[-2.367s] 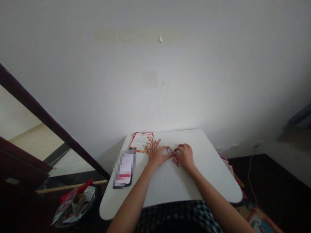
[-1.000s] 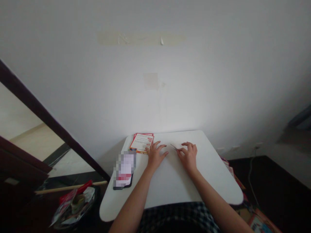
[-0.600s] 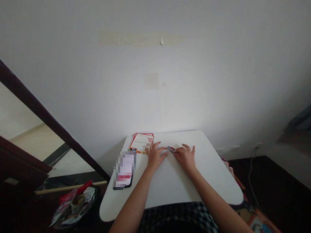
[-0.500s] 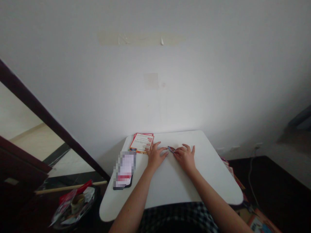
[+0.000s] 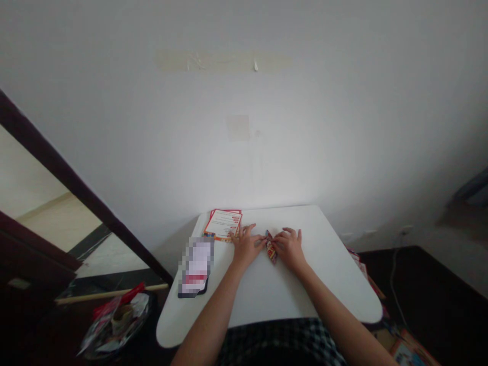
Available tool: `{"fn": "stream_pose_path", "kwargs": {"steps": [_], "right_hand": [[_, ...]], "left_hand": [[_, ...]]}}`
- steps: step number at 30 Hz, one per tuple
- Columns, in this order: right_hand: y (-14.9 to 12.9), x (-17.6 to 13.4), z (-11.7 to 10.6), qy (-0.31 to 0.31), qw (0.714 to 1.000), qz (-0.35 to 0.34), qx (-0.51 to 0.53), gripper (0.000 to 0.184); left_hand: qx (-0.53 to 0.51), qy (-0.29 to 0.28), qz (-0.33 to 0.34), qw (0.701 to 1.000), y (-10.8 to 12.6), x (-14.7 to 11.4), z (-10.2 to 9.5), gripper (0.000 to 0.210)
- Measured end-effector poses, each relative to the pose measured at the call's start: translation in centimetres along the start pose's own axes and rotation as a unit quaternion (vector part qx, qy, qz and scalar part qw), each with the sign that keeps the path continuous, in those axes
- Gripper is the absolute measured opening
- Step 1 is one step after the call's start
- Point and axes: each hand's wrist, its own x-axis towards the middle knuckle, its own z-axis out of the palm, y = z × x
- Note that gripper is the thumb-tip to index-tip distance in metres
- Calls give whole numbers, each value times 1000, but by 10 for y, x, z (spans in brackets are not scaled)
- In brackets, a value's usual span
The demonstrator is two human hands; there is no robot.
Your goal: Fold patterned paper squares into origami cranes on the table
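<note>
Between my hands is a small folded piece of printed paper (image 5: 271, 252), red and yellow with a pointed lower end, over the white tabletop (image 5: 267, 295). My left hand (image 5: 246, 247) pinches its upper left edge between thumb and index finger, the other fingers spread. From the other side, my right hand (image 5: 292, 249) grips the upper right edge, and its fingertips cover part of the paper. Just beyond my left hand lie several printed sheets (image 5: 223, 223) with red borders, stacked at the table's back left corner.
A phone (image 5: 196, 267) with a blurred screen lies along the table's left side. On the floor at left stands a bin (image 5: 122, 325) holding wrappers and a cardboard tube. The wall (image 5: 267, 168) rises right behind the table. Printed papers (image 5: 409, 351) show low at right.
The folded paper has turned, so its printed face and lower point now show below my fingers. My left hand has moved slightly right and now pinches the paper.
</note>
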Motion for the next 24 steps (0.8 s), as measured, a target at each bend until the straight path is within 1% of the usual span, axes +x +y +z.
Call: {"fn": "stream_pose_path", "kwargs": {"steps": [4,7,10,12,16,19,24], "right_hand": [[2,2,4,0,999,42,-5,15],[2,4,5,-1,999,47,-11,15],[2,4,6,-3,999,50,-8,14],[2,4,6,2,999,45,-2,14],[2,3,4,4,1000,7,14,12],[4,2,3,-3,999,-16,37,16],[7,2,0,-33,996,-21,82,22]], "left_hand": [[10,-4,-5,1000,3,1,2,22],[24,-1,2,1000,4,3,5,21],[27,7,7,1000,3,4,8,26],[18,12,18,1000,3,3,10,27],[-7,9,42,999,1,1,12,15],[-17,12,29,999,0,-1,11,11],[-33,7,13,999,-2,-5,6,14]]}}
